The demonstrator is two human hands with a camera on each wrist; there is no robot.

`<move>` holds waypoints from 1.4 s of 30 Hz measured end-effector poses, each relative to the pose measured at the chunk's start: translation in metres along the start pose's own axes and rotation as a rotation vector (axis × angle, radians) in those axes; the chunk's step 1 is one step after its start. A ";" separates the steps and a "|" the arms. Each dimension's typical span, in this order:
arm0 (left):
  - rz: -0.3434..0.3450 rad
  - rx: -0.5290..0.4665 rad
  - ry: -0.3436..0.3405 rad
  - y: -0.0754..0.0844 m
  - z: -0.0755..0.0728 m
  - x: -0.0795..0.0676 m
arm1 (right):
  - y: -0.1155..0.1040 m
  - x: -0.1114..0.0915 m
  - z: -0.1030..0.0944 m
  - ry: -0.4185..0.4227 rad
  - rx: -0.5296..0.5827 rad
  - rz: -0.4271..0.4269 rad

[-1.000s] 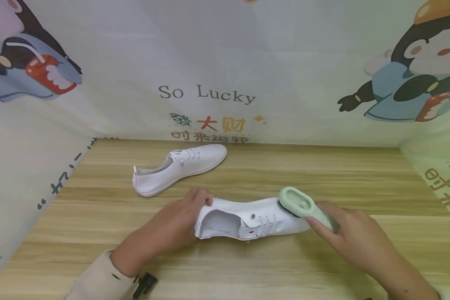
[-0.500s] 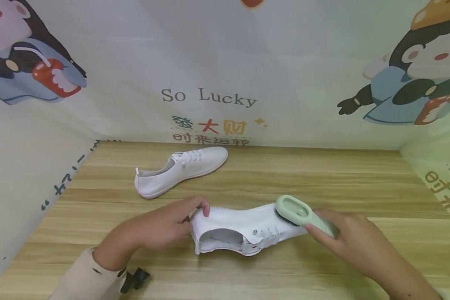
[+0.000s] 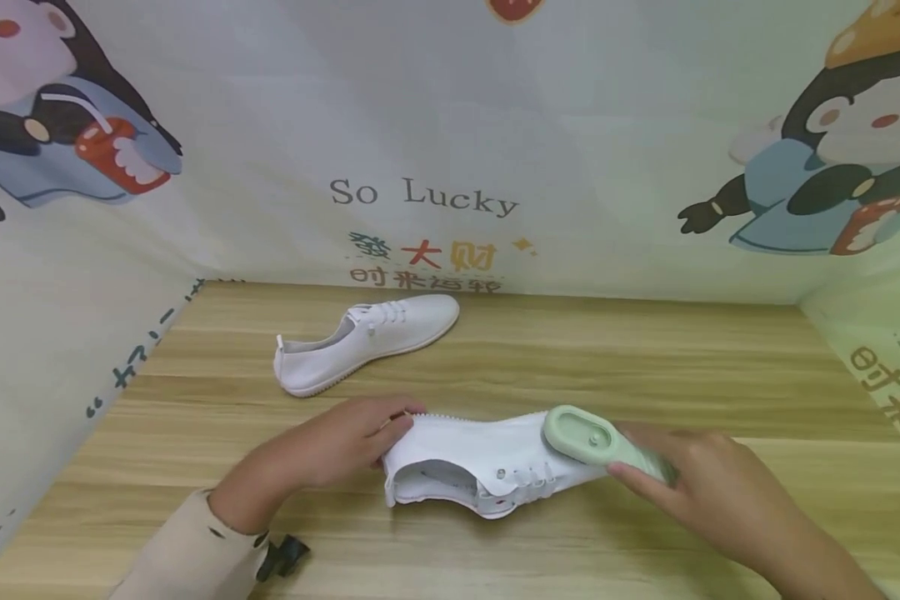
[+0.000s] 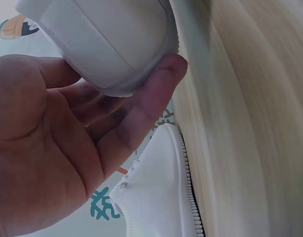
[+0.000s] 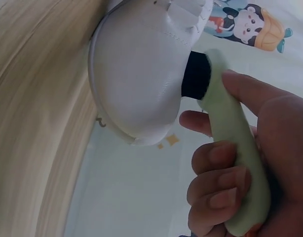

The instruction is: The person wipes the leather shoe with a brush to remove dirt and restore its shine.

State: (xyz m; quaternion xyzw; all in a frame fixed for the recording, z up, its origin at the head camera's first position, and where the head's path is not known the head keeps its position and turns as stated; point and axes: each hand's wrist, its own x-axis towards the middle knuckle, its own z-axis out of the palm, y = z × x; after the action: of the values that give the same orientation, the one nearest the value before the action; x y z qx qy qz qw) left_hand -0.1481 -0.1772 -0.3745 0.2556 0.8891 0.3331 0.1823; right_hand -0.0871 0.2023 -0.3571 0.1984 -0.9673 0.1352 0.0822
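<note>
A white lace-up shoe (image 3: 457,450) is held tilted on its side in the middle of the head view, its opening facing the person and its toe to the right. My left hand (image 3: 345,442) grips it at the heel (image 4: 107,44), thumb and fingers around the back. In my right hand (image 3: 712,475) is a light green shoe brush (image 3: 581,435); the fingers curl round its handle (image 5: 238,153). Dark bristles (image 5: 196,75) press against the shoe's upper near the toe. Part of the toe is hidden behind the brush in the head view.
The other white shoe (image 3: 367,342) stands upright behind, to the left, on the wood-grain table (image 3: 645,358). A printed cloth backdrop (image 3: 607,167) encloses the back and sides. A small black piece (image 3: 283,557) sits at the left sleeve (image 3: 195,542).
The left hand has loosened and regripped the heel, and the shoe has rolled so more of its side faces up. The brush has moved slightly left and toward the person.
</note>
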 end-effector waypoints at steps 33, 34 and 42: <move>0.032 -0.254 -0.110 -0.024 0.002 0.008 | -0.053 0.021 0.010 -0.072 -0.185 -0.199; 0.034 -0.259 -0.118 -0.025 0.002 0.008 | -0.056 0.022 0.012 -0.068 -0.184 -0.212; 0.035 -0.281 -0.143 -0.027 0.001 0.007 | -0.080 0.029 0.026 -0.061 -0.181 -0.241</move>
State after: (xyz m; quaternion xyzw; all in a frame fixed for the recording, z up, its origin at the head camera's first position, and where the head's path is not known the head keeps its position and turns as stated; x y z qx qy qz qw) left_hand -0.1619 -0.1899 -0.3949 0.2661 0.8139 0.4383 0.2733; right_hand -0.0839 0.1129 -0.3570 0.3091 -0.9467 0.0305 0.0858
